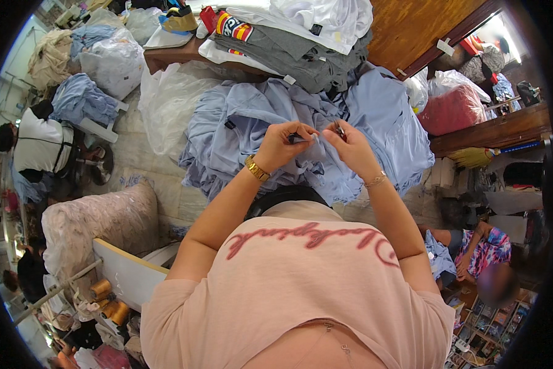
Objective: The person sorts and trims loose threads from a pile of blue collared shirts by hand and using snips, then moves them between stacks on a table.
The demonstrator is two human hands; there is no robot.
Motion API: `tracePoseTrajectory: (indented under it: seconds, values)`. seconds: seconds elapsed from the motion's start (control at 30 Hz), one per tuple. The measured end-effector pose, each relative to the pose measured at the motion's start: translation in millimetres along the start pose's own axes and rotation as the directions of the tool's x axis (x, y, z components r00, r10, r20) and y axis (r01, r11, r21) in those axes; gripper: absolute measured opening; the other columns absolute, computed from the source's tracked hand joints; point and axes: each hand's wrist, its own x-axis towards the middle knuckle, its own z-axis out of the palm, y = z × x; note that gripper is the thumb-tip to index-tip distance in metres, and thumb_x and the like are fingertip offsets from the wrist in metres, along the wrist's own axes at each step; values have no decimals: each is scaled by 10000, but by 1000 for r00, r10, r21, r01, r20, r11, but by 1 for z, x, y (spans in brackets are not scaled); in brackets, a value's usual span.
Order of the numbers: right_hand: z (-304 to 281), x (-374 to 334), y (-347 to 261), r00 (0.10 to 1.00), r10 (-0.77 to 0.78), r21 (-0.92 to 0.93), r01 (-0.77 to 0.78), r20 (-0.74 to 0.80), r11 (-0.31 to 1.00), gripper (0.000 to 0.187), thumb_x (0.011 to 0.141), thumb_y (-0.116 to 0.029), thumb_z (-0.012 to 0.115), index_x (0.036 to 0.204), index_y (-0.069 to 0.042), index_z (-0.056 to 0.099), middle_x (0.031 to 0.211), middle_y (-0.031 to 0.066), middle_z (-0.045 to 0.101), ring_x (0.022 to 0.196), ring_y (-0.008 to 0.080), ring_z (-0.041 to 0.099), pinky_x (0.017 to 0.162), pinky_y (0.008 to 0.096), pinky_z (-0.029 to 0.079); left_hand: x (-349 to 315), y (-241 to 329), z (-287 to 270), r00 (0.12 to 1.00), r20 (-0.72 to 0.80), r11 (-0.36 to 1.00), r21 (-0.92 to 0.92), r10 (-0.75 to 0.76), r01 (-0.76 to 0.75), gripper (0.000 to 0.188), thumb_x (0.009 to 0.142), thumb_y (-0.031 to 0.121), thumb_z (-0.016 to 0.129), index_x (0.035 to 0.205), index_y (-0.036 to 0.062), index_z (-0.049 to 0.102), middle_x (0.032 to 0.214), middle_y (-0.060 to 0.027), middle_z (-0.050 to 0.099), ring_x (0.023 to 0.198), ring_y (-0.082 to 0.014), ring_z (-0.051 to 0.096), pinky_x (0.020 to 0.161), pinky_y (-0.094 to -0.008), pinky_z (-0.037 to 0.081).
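Note:
My left hand [285, 146] is closed in a pinch above a heap of light blue garments [227, 154]. Something small, dark and whitish shows at its fingertips, too small to name. Just to its right, my right hand [353, 149] is closed around a small dark metal tool [340, 129]; its kind is partly hidden by the fingers. The fingertips of both hands come close together. Pale blue cloth spreads beneath and between them, rumpled, over my lap and in front of me.
Folded grey garments [289, 55] lie on a bench beyond the heap, beside clear plastic bags [172, 104]. A large wrapped bundle [98, 227] and a white board [126, 270] stand at left. Other people sit at the far left and lower right. A red bagged bundle [452, 111] is at right.

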Motion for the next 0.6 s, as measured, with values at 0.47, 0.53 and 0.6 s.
tracePoseTrajectory:
  seconds: [0.47,0.53,0.6]
  values:
    - [28,-1,9,954,266,649,-292,141,702,161,838,-161,575,788,-8,577,575,-3,496,512,123,471,492,249,377,-15,3,5,967,-114,930,320,230,-183,136,650,-1,718,714,49,608,878,-64,574,773,-169,564,662,-255,462]
    - [35,-2,5,990,79,300,-42,-113,953,165,831,-165,585,783,-7,580,575,7,487,519,129,467,502,259,380,-15,6,8,972,-139,943,300,189,-141,132,663,0,712,720,37,599,890,-71,587,773,-155,567,671,-257,464]
    - [36,-2,1,966,-144,-27,142,-213,990,164,822,-164,594,779,-6,583,588,21,491,534,131,471,512,268,382,-15,9,7,987,-136,958,282,86,-45,129,679,3,706,726,26,588,895,-73,599,774,-138,568,684,-256,466]
